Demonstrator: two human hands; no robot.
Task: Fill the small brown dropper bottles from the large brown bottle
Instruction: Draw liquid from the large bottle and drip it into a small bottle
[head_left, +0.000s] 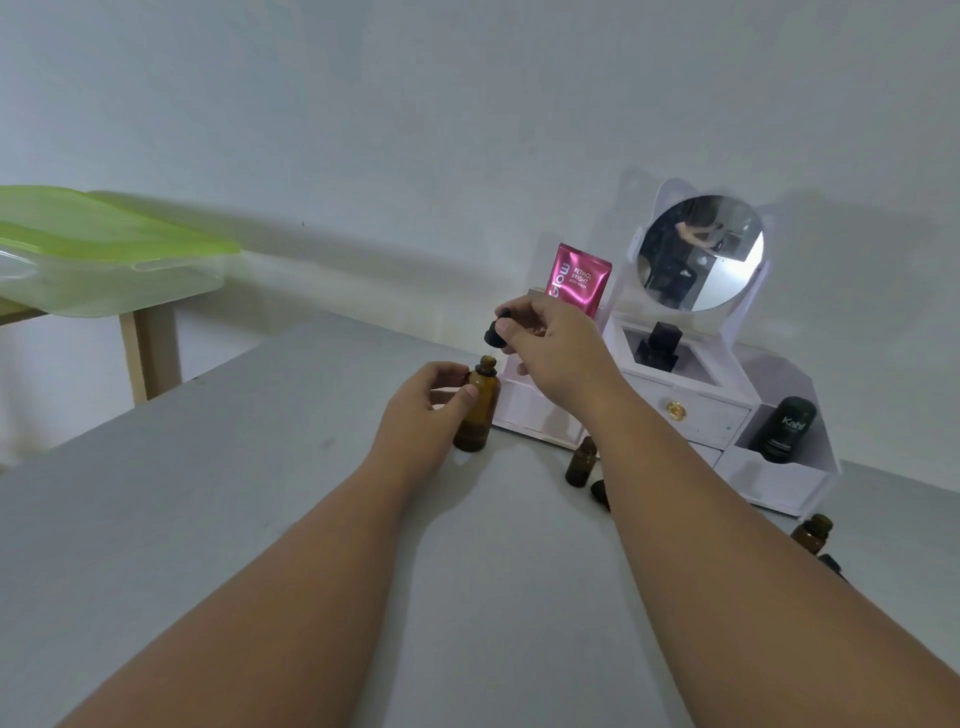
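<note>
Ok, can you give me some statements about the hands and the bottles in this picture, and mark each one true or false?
1. The left hand grips the large brown bottle, which stands on the table. True.
2. The large brown bottle has its cap on. False: its neck is open, and the right hand holds the black cap above it.
3. A small brown bottle stands upright in front of the white organizer. True.
4. The pink sachet lies flat on the table. False: it stands upright on the organizer.
</note>
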